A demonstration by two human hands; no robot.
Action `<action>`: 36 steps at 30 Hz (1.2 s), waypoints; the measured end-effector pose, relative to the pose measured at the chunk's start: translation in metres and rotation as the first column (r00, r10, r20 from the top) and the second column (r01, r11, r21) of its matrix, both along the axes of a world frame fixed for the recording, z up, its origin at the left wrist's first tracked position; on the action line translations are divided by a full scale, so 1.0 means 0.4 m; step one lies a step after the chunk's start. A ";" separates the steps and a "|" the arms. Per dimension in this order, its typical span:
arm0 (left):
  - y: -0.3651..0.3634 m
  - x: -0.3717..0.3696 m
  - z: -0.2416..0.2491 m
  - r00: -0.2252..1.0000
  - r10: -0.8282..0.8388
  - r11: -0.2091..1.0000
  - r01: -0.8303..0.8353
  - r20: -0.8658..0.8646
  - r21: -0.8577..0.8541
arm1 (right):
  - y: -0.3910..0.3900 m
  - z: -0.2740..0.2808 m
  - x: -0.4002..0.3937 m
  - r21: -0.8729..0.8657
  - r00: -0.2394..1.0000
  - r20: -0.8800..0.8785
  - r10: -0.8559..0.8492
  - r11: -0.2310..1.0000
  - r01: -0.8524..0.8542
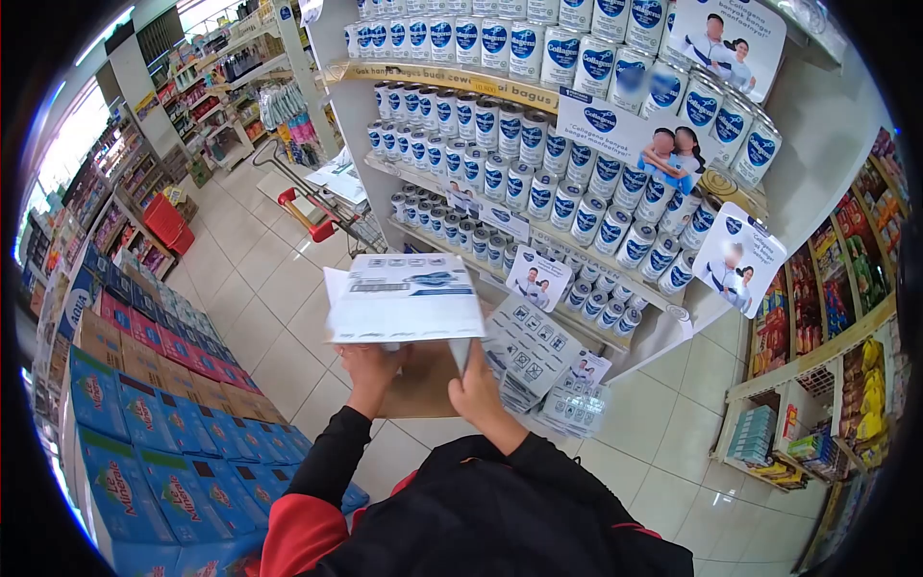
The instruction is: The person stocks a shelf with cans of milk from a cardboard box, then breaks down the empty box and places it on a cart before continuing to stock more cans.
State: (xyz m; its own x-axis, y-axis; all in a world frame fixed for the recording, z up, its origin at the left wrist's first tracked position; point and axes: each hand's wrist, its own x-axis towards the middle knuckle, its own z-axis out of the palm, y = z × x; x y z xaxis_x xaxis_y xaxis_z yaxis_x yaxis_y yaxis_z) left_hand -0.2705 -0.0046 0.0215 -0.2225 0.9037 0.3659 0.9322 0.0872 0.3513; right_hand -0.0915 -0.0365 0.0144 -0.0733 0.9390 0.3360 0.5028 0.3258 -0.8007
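A white cardboard carton (409,308) with blue and black print is held up in front of me. My left hand (373,370) is closed on its near lower edge at the left, with the fingertips partly hidden beneath it. At the right, my right hand (476,387) grips a white flap at the carton's corner. Brown cardboard (420,380) shows between my hands, below the white panel. Just right of the carton, flattened white printed cardboard (529,351) leans in a stack against the lower shelf.
A shelf unit (442,173) with rows of white-and-blue cans (495,125) stands ahead. A trolley with red parts (308,216) is beyond the carton. Blue cartons (159,462) are stacked at the left. Red baskets (168,223) sit farther off. Snack shelves (817,375) line the right.
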 end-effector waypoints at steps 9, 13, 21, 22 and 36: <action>-0.126 -0.069 0.098 0.885 -0.335 0.898 0.403 0.324 -0.174 | 0.027 -0.039 0.038 -0.341 0.913 -0.387 -0.125 0.940 -0.017; -0.173 -0.135 0.112 0.780 -0.470 0.728 0.608 0.414 -0.318 | 0.056 -0.074 0.007 -0.508 0.317 -0.848 -0.424 0.820 -0.263; -0.247 -0.315 -0.060 0.263 -0.045 0.959 0.282 0.964 -0.032 | 0.145 -0.015 -0.125 -0.273 0.055 -0.956 -0.289 0.801 -0.533; -0.240 -0.338 -0.065 0.150 0.130 0.985 0.094 0.980 -0.145 | 0.161 -0.013 -0.162 -0.252 0.033 -0.958 -0.284 0.781 -0.571; -0.150 -0.895 0.022 -0.061 -0.130 0.972 -0.207 0.990 0.115 | 0.509 0.029 -0.482 0.116 -0.152 -0.970 -0.190 0.185 -0.976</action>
